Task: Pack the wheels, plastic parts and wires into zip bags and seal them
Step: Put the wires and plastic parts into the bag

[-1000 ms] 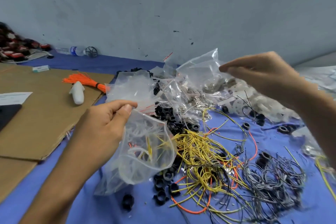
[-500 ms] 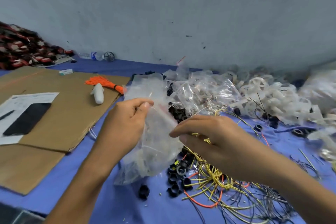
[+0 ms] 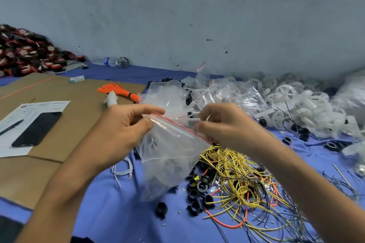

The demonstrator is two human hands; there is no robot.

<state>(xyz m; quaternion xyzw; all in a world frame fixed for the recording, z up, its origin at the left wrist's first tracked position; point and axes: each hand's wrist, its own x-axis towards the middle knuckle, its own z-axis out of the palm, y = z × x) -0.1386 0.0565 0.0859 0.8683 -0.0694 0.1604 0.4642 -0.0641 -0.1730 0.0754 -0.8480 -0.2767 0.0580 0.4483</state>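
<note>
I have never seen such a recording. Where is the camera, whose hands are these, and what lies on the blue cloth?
No machine here: a person wears one camera on the head, looking down at their own bare hands. The left hand and right hand each pinch the red-lined top edge of a clear zip bag, held above the blue cloth. Below it lie yellow wires and black plastic parts; white wheels are heaped at the right. On the cardboard at the left, a dark phone lies on a paper sheet.
</note>
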